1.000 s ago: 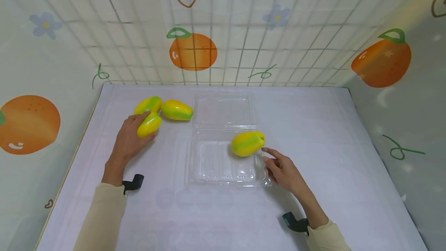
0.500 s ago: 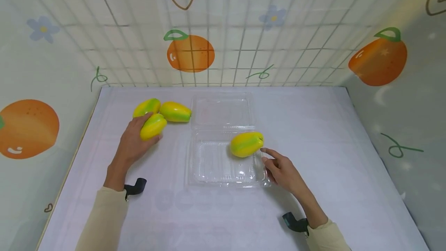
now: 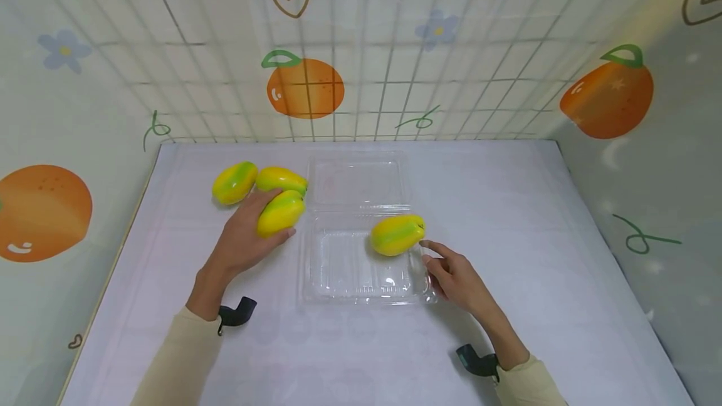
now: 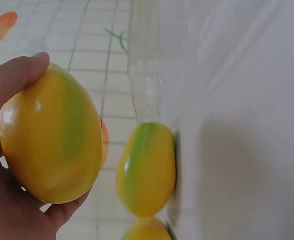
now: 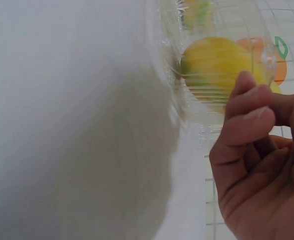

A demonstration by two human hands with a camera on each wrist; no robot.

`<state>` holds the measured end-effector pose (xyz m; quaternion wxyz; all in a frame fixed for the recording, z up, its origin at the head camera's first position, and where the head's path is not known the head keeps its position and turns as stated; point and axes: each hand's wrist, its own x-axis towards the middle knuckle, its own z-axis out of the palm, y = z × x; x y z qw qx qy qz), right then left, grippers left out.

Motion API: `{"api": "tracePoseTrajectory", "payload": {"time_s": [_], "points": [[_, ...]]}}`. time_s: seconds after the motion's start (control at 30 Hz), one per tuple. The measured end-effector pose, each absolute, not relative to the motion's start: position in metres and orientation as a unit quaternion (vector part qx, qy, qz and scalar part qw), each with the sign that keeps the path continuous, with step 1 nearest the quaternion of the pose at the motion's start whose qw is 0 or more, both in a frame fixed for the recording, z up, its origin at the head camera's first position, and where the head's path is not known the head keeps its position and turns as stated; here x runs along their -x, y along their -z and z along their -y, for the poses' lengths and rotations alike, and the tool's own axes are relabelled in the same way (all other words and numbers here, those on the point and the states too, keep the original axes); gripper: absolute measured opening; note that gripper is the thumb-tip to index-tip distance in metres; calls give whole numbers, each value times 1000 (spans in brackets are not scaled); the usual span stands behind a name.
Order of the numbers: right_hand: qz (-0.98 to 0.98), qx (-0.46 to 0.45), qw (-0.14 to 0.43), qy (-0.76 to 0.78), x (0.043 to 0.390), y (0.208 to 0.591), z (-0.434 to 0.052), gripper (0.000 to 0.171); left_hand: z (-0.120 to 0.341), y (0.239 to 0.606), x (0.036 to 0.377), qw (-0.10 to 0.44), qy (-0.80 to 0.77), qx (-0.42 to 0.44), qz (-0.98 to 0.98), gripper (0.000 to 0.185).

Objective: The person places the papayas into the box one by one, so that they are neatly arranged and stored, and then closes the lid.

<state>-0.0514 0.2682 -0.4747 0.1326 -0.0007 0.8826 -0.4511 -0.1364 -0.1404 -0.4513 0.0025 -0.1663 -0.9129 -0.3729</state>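
- Mango (image 3: pixel 280 213): yellow with a green band, held in the left hand (image 3: pixel 242 240), just left of the tray.
- Tray (image 3: pixel 361 281): clear, open, one mango inside.

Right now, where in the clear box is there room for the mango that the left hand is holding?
The clear box is bare on its left and front, beside the mango in the box at its back right. The left hand grips its mango just left of the box. The right hand crowds the right rim.
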Motion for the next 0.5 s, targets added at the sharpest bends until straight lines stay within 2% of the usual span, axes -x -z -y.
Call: {"api": "tracePoseTrajectory", "payload": {"time_s": [0.5], "points": [[-880, -10, 123, 459, 50, 475, -270, 39, 111, 446, 132, -16, 386, 219, 896, 77]]}}
